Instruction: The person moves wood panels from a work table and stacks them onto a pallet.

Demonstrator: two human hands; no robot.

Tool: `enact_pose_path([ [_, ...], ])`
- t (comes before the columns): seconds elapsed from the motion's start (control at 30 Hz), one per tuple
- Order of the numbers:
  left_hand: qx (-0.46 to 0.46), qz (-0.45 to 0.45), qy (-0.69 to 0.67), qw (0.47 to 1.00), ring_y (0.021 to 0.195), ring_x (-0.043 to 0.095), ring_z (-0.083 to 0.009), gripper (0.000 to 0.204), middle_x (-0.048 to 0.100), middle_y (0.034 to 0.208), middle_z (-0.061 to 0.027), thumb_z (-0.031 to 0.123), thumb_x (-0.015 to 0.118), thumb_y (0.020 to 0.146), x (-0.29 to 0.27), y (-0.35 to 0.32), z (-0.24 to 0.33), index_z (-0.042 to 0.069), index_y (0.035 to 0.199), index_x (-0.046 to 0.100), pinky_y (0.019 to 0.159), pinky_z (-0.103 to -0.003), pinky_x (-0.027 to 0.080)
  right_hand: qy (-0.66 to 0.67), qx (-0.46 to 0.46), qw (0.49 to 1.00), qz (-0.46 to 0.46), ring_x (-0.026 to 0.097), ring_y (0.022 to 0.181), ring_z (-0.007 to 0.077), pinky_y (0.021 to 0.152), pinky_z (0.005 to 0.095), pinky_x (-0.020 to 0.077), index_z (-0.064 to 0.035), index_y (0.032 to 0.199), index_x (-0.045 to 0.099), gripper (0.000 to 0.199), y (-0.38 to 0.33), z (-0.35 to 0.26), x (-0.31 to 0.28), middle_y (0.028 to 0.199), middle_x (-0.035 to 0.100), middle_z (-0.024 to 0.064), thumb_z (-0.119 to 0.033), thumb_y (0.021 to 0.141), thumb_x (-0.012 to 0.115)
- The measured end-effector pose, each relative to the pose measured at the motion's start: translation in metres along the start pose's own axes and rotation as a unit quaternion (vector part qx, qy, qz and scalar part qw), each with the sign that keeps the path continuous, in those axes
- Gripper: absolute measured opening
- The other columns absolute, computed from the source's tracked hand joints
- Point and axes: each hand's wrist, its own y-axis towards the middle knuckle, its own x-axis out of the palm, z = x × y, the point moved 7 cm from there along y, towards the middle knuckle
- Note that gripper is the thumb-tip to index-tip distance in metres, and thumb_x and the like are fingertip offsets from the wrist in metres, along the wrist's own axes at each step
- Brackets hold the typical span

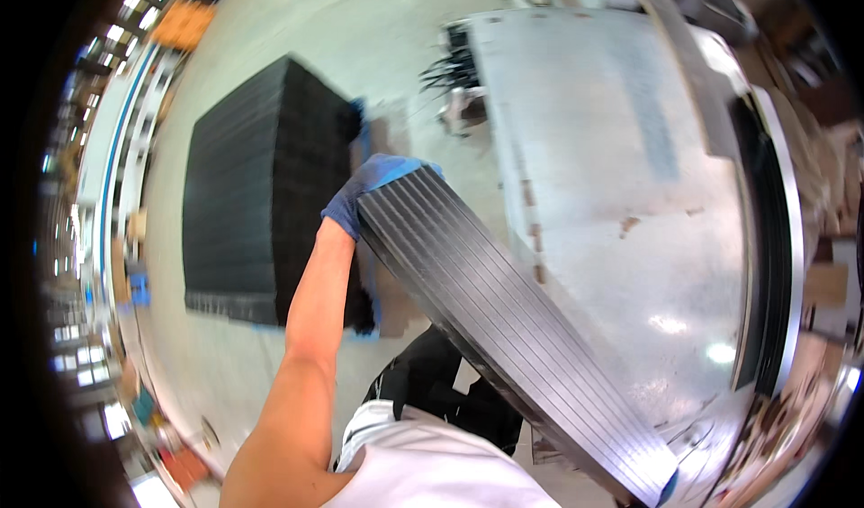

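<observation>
L hand [364, 193], in a blue glove, has its fingers [396, 168] curled over the far end of a stack of thin black panels [504, 319], gripping the top edge; thumb side hidden behind the stack. Bare L forearm runs down from the glove to the lower edge of the view, by a white shirt [432, 467]. The stack is carried edge-up and tilted, running diagonally from the glove at centre down to the lower right, w/ pale lines showing between the sheets. At its lower right end a bit of blue shows, prob. the R hand [668, 488] in its glove, but it's almost all hidden by the stack, so can't tell how its fingers sit. Beyond the L hand, on the floor [378, 49], stands a big block of stacked black panels, the pile [265, 193], on a low base w/ blue edging. To the right, a long grey metal worktop [603, 148] w/ scuffs & light glare, close beside the carried stack.
</observation>
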Motion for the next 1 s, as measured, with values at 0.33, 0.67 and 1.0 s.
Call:
enact_pose_path([
  [0.33,-0.368,0.154,-0.255,0.88,0.092,0.065,-0.0117,0.02,0.071,0.098,-0.0038,0.016,0.059,0.091,0.024,-0.401,-0.11,0.005,0.101,0.071,0.084,-0.029,0.05,-0.154,0.108,0.95,-0.247,0.057,0.111,0.0227,0.101,0.0356,0.0424,0.0017,0.124,0.055,0.037,-0.015,-0.046,0.147,0.123,0.059,0.0123,-0.024,0.1,0.044],
  [0.67,-0.403,0.297,-0.228,0.835,0.083,0.061,-0.0122,0.014,0.07,0.092,-0.0045,0.012,0.059,0.089,0.021,-0.708,-0.076,0.008,0.096,0.071,0.078,-0.031,0.05,-0.219,0.202,0.862,-0.411,0.064,0.085,0.0221,0.083,0.0352,0.0514,-0.0008,0.094,0.067,0.028,-0.156,-0.03,0.3,0.09,0.068,0.0098,-0.025,0.094,0.053],
  [1.0,-0.522,0.388,-0.306,0.695,0.078,0.057,-0.0079,0.013,0.065,0.083,0.0011,0.01,0.054,0.09,0.008,-0.894,-0.038,0.01,0.087,0.067,0.071,-0.027,0.048,-0.383,0.005,0.684,-0.62,0.067,0.086,0.0226,0.08,0.0325,0.0545,0.0021,0.1,0.067,0.025,-0.295,0.048,0.462,0.094,0.07,0.0107,-0.014,0.093,0.049],
])
